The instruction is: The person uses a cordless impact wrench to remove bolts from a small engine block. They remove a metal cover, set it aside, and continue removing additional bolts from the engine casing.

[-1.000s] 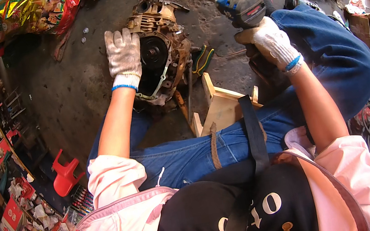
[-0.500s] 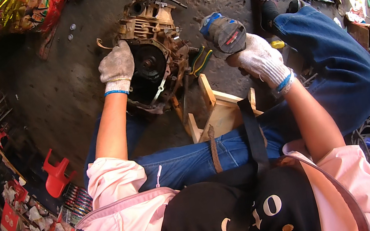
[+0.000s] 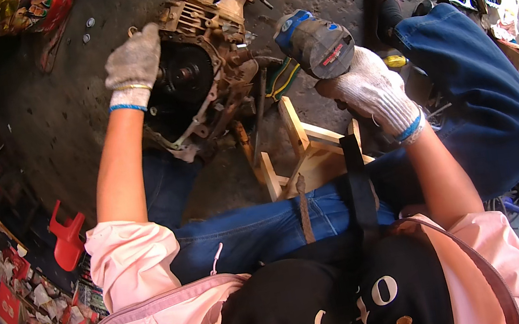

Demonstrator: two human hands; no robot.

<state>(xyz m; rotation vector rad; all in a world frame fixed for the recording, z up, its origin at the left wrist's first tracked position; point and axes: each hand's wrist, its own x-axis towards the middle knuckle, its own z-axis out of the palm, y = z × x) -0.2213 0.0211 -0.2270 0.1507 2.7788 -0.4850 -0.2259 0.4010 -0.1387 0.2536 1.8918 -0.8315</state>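
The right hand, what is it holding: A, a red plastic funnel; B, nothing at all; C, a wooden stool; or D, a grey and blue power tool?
D: the gloved right hand grips a grey power tool with blue trim, raised beside the rusty engine block that the left hand steadies.

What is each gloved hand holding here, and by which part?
The right hand grips a grey-and-blue power tool by its body. The left hand rests on the rusty engine block's upper left edge.
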